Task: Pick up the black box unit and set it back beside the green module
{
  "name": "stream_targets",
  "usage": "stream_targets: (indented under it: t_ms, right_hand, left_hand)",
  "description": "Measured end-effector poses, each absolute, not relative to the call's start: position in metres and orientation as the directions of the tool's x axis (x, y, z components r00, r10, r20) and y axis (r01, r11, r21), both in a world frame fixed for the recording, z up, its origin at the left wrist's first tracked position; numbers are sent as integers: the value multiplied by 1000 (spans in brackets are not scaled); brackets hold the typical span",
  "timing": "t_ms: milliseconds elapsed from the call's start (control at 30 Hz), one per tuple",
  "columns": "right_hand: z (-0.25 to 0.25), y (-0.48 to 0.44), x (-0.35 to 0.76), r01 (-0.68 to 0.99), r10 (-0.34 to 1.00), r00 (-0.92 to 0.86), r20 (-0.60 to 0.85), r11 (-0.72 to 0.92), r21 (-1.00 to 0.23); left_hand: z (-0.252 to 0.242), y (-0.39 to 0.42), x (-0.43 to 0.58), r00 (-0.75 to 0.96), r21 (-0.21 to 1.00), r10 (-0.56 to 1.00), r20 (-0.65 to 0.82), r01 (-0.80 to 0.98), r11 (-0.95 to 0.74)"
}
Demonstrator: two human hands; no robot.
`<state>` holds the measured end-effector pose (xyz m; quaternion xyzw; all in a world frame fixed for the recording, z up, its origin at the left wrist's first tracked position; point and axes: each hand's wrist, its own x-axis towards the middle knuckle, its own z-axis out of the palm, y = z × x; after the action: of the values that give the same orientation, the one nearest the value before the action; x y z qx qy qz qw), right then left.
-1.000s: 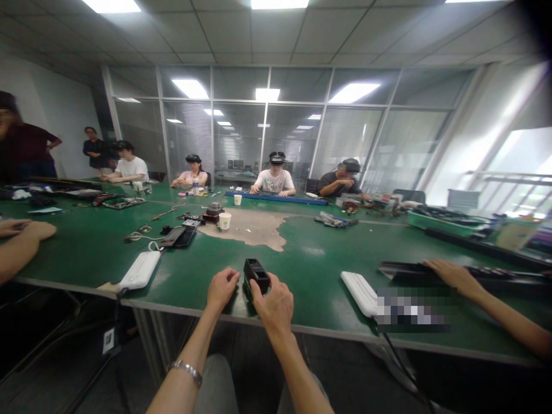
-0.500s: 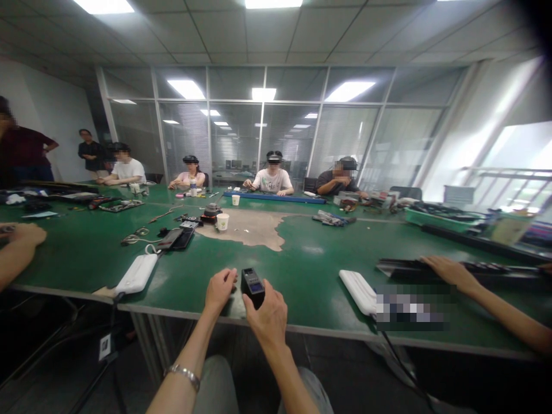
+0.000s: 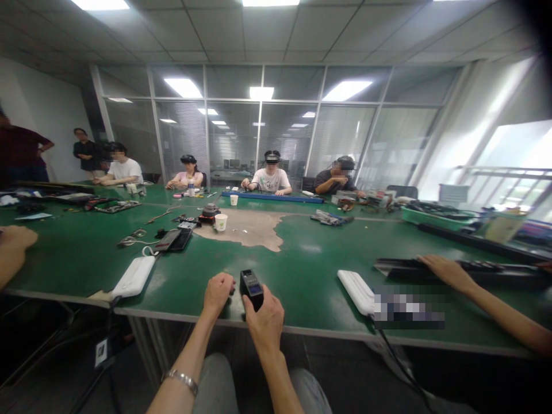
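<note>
A small black box-shaped device (image 3: 250, 286) with a little screen on its top face stands upright at the near side of the green table (image 3: 310, 287). My right hand (image 3: 268, 315) is closed around its right and near sides. Just left of the device, my left hand (image 3: 218, 294) rests by the table edge with its fingers curled in. Something small and dark shows at those fingertips, too small to name. A metal-banded watch or bracelet (image 3: 183, 380) is on my left wrist.
White power banks (image 3: 134, 276) with cables lie to the left and right (image 3: 356, 290). Ahead are phones (image 3: 175, 238), a paper cup (image 3: 221, 222) and gloves (image 3: 331, 218). Neighbours' arms reach in at left (image 3: 15, 250) and right (image 3: 452, 279). Several people sit opposite.
The view has shifted slightly. My left fingers look more curled, and a dark bit shows at their tips. My right hand keeps its hold on the device.
</note>
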<state>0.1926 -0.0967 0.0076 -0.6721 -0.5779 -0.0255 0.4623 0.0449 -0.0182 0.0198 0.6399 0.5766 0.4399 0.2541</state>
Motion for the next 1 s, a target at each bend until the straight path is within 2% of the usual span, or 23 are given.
stream_targets:
  t_ms: [200, 433, 700, 833, 1000]
  right_hand:
    - [10, -97, 193, 776, 751, 337, 569, 121, -619]
    - [15, -98, 194, 744, 746, 353, 565, 143, -653]
    - [52, -96, 207, 661, 742, 396, 541, 179, -729]
    - [50, -89, 226, 687, 703, 406, 584, 186, -702]
    - [27, -78, 244, 762, 714, 394, 579, 98, -640]
  left_hand:
    - [20, -21, 45, -34, 857, 975, 221, 484, -177]
    - [17, -16, 45, -53, 844, 958, 282, 488, -221]
    - [14, -16, 44, -42, 811, 941, 336, 521, -267]
    - [12, -14, 45, -76, 814, 932, 354, 517, -267]
    - [10, -11, 45, -89, 818, 932, 352, 514, -260]
